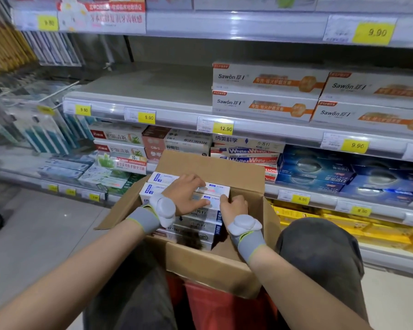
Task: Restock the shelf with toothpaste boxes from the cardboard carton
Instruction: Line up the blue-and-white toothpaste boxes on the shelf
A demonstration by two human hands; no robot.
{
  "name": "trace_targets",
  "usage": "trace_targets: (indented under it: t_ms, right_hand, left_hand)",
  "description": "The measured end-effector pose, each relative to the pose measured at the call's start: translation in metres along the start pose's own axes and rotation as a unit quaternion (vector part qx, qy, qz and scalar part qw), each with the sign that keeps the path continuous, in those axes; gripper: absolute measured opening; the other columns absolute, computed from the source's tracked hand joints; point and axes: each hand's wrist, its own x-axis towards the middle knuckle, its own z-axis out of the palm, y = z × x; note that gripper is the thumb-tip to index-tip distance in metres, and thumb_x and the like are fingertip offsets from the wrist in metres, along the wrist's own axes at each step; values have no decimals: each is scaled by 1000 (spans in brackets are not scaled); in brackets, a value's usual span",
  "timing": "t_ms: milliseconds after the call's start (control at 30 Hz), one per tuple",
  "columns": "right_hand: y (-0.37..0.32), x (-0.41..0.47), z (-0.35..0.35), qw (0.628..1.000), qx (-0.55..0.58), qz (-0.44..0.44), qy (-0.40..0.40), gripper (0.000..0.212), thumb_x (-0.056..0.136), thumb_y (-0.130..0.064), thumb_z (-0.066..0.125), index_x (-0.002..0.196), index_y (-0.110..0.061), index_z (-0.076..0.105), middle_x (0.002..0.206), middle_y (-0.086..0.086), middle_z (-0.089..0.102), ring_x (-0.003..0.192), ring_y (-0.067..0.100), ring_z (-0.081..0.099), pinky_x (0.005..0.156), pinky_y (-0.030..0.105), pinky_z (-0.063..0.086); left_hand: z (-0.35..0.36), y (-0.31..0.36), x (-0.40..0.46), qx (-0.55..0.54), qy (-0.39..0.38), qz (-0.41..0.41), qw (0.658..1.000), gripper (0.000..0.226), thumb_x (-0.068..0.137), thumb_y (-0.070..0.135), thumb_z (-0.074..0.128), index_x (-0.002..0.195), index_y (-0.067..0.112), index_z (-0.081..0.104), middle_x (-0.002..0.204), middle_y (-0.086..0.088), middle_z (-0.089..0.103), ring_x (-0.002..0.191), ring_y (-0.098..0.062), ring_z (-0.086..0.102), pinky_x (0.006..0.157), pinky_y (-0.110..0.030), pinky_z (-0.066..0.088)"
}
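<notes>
Gripping toothpaste boxes (215,189) in carton (215,263); shelf stock (267,91) reads "Sawon".

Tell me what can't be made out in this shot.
- Lower boxes in the carton: head view, hidden by both hands and the carton wall.
- Right hand fingertips: tucked behind the top box.
- Top shelf goods: cut off by the frame edge.
- White shelf labels: blurred.

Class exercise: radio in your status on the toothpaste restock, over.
Left hand and right hand both gripping top toothpaste boxes inside carton. Shelf gap beside Sawon boxes open. Nothing blocking.
</notes>
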Motion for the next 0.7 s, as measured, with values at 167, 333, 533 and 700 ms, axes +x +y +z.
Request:
trace_targets:
  t_ms: [167, 333, 533, 700]
  right_hand:
    - [2, -5, 0, 997, -43, 17, -55, 59, 98, -45, 37, 135, 1, 39, 140, 18, 40, 120, 35, 48, 91, 36, 37]
    - [-1, -7, 1, 993, -85, 20, -74, 64, 97, -51, 32, 136, -1, 41, 141, 18, 38, 120, 36, 48, 100, 40, 36]
    - [2, -7, 7, 995, -75, 14, -68, 66, 97, -53, 30, 135, 0, 40, 141, 18, 34, 120, 36, 47, 103, 40, 34]
    - [4, -9, 10, 994, -85, 28, -70, 70, 96, -58, 27, 138, -3, 36, 142, 19, 33, 121, 37, 47, 105, 42, 33]
  left_hand:
    - [5, -4, -3, 36, -36, -17, 999, 64, 84, 48, 61, 133, 12, 42, 134, -6, 39, 124, -23, 37, 104, -36, 34]
    - [11, -4, -3, 16, -43, -39, 998, 66, 82, 44, 65, 134, 11, 41, 135, -8, 36, 125, -25, 34, 106, -36, 32]
    - [12, 0, -5, 25, -43, -60, 997, 65, 84, 43, 64, 136, 13, 39, 139, -6, 34, 126, -25, 32, 103, -36, 35]
    - [14, 2, -8, 20, -36, -66, 997, 61, 85, 42, 63, 133, 13, 40, 138, -5, 35, 126, -25, 34, 102, -37, 36]
